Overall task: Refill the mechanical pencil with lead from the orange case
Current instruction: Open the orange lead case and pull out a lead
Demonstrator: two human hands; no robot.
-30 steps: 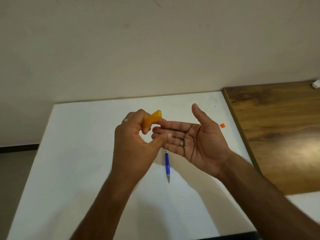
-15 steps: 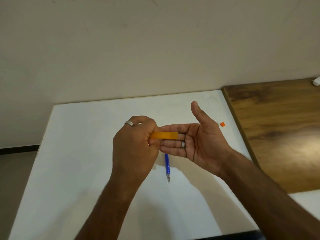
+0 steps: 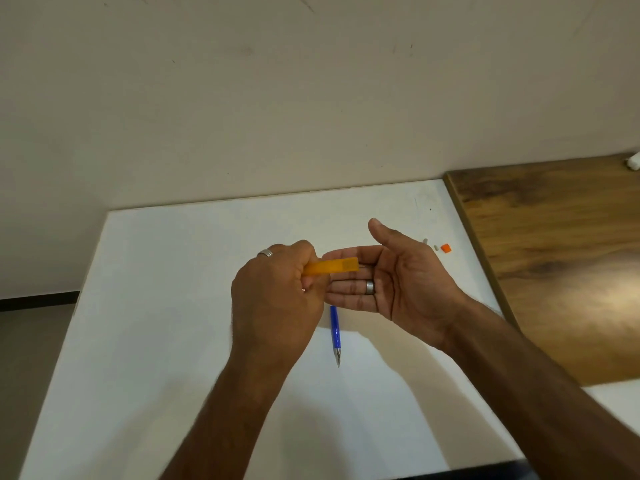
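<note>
My left hand (image 3: 277,299) grips the orange lead case (image 3: 334,266), held level with its far end pointing right over the fingers of my right hand (image 3: 391,275). The right hand lies palm up and cupped, fingers spread, nothing visible in it. The blue mechanical pencil (image 3: 335,332) lies on the white table (image 3: 166,306) beneath the hands, tip toward me; its upper end is hidden by the fingers. A small orange cap (image 3: 446,248) and two small pale pieces (image 3: 431,244) sit on the table to the right of the hands.
A brown wooden tabletop (image 3: 554,254) adjoins the white table on the right, with a white object (image 3: 633,162) at its far corner. A plain wall rises behind. The white table's left edge drops to the floor.
The left hand tipped the orange case from upright-slanted down to level, its end now over the right fingers. The right hand stayed palm up, and the pencil has not moved.
</note>
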